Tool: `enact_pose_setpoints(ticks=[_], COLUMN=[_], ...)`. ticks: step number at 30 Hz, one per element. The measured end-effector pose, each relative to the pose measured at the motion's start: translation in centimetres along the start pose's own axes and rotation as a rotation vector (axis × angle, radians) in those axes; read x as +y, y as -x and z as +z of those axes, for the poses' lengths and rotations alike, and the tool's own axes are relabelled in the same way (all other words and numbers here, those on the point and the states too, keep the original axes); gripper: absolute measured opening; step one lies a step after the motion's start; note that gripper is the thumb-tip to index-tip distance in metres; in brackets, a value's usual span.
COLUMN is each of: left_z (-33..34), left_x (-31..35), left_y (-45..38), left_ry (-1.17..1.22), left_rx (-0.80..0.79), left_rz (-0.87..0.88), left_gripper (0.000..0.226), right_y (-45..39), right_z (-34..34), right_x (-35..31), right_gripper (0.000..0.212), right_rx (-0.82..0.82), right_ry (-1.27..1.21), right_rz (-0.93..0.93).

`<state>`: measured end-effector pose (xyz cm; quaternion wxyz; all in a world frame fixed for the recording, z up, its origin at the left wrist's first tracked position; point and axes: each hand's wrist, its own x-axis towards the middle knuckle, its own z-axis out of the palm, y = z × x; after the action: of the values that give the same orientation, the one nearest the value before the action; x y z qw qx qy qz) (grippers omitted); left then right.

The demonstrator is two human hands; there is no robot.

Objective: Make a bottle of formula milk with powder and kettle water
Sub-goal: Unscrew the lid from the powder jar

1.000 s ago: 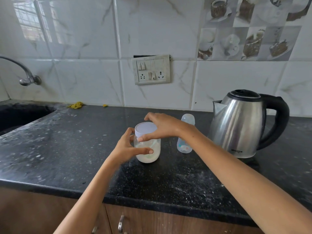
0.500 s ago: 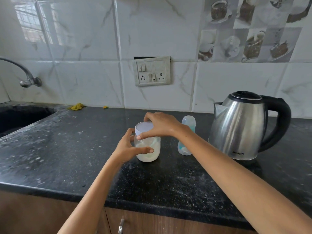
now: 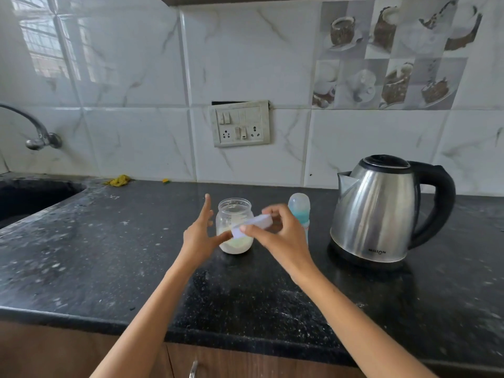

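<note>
Near the table's back edge, jar (image 3: 235,226) now uncapped, powder low inside. Lid (image 3: 252,225) off since 0.5 s ago, pinched in right hand (image 3: 275,232); left hand (image 3: 200,230) released, fingers spread beside jar. Means scooping next. Bottle (image 3: 299,211) capped, contents unclear; kettle (image 3: 381,211) shut, toward right edge.

Both bare forearms reach forward over the counter's front edge. The left hand (image 3: 199,236) is open, fingers spread, the index finger pointing up. The right hand (image 3: 275,233) has its grip pinched on a white lid (image 3: 252,223), fingers curled.
</note>
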<state>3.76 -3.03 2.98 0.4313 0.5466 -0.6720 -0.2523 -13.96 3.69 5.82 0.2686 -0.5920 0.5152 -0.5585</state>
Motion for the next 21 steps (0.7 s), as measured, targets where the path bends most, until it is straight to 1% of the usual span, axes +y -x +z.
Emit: enact_pose_setpoints(ticks=[2,3,5,7,10,13,15,19,21], left_z=[-0.8,-1.3,-2.0,-2.4,-2.6,-2.2,-1.9,-1.0,-0.2], left_x=[0.0,0.0,-0.3,-1.4,-2.7,-2.7,-2.2,-1.3,-0.7], left_y=[1.9,3.0,5.0,5.9,6.4,6.9,7.1,7.7,8.0], left_ry=[0.038,0.056,0.012,-0.086,-0.221,-0.232,-0.213,-0.19,-0.192], left_rx=[0.024,0.009,-0.038,-0.05,-0.027,0.043,0.101,0.2,0.228], left_rz=[0.038,0.058,0.097,0.111,0.096,0.082,0.076,0.13,0.171], left_gripper=[0.07,0.058,0.042,0.032,0.032,0.037,0.038,0.035,0.034], right_y=[1.5,2.1,2.9,3.3,3.3,3.0,2.8,3.2,3.9], right_z=[0.1,0.3,1.0,2.0,4.0,5.9,6.5,5.3,3.5], right_x=[1.3,1.9,2.9,3.4,3.5,3.3,3.2,3.3,3.3], right_gripper=[0.046,0.045,0.046,0.05,0.058,0.073,0.077,0.073,0.059], right_rx=[-0.03,-0.058,-0.118,-0.185,-0.265,-0.258,-0.25,-0.245,-0.215], right_ry=[0.048,0.097,0.206,0.34,0.545,0.687,0.714,0.673,0.635], right_rz=[0.056,0.065,0.044,0.014,-0.029,-0.094,-0.121,-0.117,-0.135])
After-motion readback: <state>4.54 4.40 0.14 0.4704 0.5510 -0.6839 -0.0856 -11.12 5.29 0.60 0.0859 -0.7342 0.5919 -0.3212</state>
